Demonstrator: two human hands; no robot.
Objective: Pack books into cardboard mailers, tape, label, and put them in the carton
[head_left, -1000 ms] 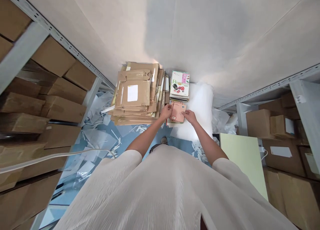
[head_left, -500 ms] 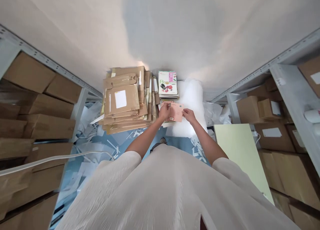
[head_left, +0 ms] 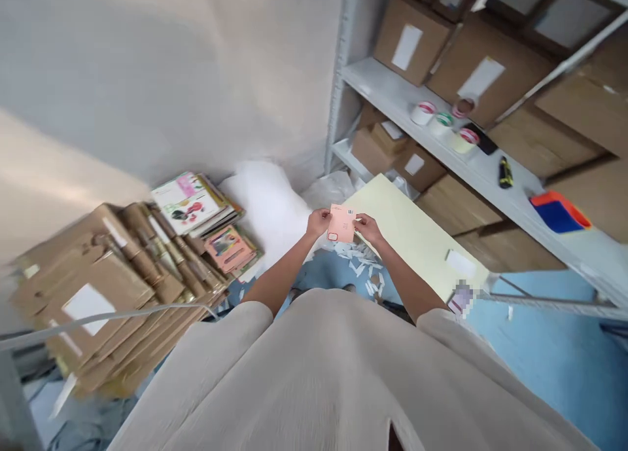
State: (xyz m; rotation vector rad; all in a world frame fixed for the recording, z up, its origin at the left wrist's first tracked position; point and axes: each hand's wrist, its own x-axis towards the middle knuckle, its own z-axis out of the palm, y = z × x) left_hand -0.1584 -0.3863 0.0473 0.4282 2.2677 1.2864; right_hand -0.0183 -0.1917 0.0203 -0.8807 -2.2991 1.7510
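- Shelf [head_left: 383, 84]: bears cartons [head_left: 523, 65], contents hidden.
- Table [head_left: 417, 235]: pale, beside the shelf.
- Cardboard pile [head_left: 130, 268]: next to two book stacks [head_left: 189, 205].
- Left hand [head_left: 318, 222]: pinches the left edge of one pink booklet [head_left: 343, 224].
- Right hand [head_left: 367, 229]: pinches its right edge.
- Pink booklet: between both hands, clear of the stacks.
- Tape rolls [head_left: 422, 114]: four, on the shelf.

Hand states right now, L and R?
Left hand: closed, pinching the pink booklet by its left edge.
Right hand: closed, pinching the same booklet's right edge.
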